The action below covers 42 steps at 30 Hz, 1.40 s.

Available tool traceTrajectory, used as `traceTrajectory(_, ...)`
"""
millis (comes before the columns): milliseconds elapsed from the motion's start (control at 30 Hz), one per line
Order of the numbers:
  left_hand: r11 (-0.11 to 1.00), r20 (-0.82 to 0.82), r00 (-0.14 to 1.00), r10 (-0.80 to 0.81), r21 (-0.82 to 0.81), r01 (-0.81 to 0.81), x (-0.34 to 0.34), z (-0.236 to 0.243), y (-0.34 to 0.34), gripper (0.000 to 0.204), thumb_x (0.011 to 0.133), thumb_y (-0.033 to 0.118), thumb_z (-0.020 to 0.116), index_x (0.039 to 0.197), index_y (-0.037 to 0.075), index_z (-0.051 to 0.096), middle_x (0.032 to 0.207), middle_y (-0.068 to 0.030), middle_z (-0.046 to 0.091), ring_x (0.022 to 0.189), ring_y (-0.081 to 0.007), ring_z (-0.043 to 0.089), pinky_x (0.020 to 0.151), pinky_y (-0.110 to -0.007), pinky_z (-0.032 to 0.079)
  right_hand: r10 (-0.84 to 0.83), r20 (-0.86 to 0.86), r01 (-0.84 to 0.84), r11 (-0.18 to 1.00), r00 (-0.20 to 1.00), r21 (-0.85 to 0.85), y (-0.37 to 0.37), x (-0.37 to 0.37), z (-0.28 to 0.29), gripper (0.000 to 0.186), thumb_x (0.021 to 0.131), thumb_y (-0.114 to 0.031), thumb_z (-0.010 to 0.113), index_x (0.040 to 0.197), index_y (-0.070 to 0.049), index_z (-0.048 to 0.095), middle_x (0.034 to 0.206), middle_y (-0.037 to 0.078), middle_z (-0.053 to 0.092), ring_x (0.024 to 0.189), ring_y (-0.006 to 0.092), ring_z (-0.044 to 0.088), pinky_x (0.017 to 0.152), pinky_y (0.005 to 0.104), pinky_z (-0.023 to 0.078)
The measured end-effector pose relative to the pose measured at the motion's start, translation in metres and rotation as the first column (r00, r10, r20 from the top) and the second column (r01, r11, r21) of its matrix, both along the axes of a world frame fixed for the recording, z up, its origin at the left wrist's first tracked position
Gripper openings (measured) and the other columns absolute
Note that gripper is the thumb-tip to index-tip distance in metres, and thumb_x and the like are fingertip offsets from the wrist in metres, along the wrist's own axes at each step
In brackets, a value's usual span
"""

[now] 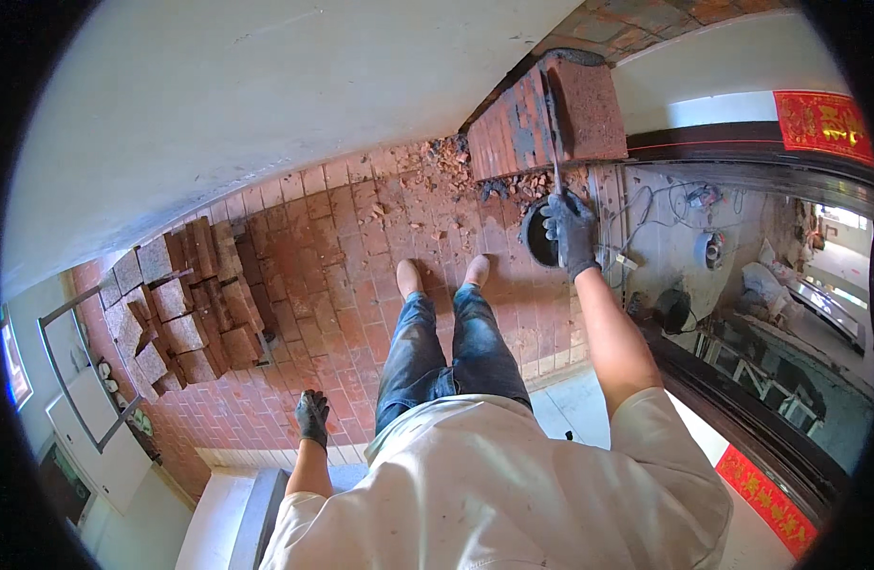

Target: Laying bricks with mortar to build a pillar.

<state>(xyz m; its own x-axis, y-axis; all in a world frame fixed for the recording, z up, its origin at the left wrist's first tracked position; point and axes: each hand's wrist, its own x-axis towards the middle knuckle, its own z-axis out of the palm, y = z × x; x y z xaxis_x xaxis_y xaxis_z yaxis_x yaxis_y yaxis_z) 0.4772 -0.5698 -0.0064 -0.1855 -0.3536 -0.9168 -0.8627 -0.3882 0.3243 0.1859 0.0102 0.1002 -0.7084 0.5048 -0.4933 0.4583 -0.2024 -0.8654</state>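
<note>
My right hand (572,230), in a dark grey glove, is closed round the handle of a trowel (556,157). Its thin blade appears edge-on against a stack of red bricks (593,109) built up in the corner by the wall. Dark mortar (577,58) shows along the stack's back edge, with grey smears on its side. Just beneath this hand stands a black bucket (535,237), partly hidden by the glove. My left hand (312,416), also gloved, hangs low at my side with loose fingers and holds nothing.
A pile of loose bricks (185,313) lies on the left, beside a metal-framed cart (95,380). Brick rubble (441,180) litters the red paved floor (332,247) along the white wall (266,85). At right, a doorway's dark sill (741,404) borders a room with cables and tools.
</note>
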Motion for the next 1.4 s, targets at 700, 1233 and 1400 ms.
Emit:
traceTrajectory(700, 0.998, 0.01, 1.0, 0.009, 0.057, -0.009, 0.0, -0.003, 0.012, 0.044, 0.087, 0.039, 0.05, 0.12, 0.01, 0.051, 0.117, -0.0104, 0.059, 0.099, -0.025, 0.058, 0.083, -0.039, 0.043, -0.039, 0.111, 0.012, 0.971, 0.993, 0.237, -0.014, 0.089, -0.006, 0.02, 0.084, -0.018, 0.063, 0.101, -0.007, 0.061, 0.058, -0.003, 0.051, 0.043, 0.0055, 0.044, 0.039, 0.0222, 0.036)
traceTrajectory(1233, 0.999, -0.027, 0.999, -0.037, 0.01, 0.038, -0.021, -0.005, 0.012, 0.04, 0.087, 0.041, 0.051, 0.113, 0.01, 0.054, 0.104, -0.0078, 0.063, 0.086, -0.0216, 0.06, 0.073, -0.035, 0.047, 0.188, 0.095, -0.18, 0.512, 0.978, 0.84, 0.018, 0.042, -0.014, 0.031, 0.083, -0.023, 0.063, 0.11, -0.007, 0.061, 0.071, 0.003, 0.062, 0.054, 0.0125, 0.055, 0.05, 0.027, 0.044)
traceTrajectory(1400, 1.0, -0.011, 1.0, 0.0, 0.021, 0.0, -0.01, -0.005, 0.017, 0.038, 0.087, 0.039, 0.052, 0.111, 0.01, 0.054, 0.102, -0.0073, 0.063, 0.085, -0.0215, 0.061, 0.073, -0.035, 0.047, 0.167, 0.41, -0.436, 0.486, 0.897, 0.757, 0.002, 0.086, -0.026, 0.046, 0.075, -0.033, 0.064, 0.113, -0.007, 0.059, 0.094, 0.021, 0.064, 0.085, 0.0354, 0.063, 0.072, 0.0412, 0.05)
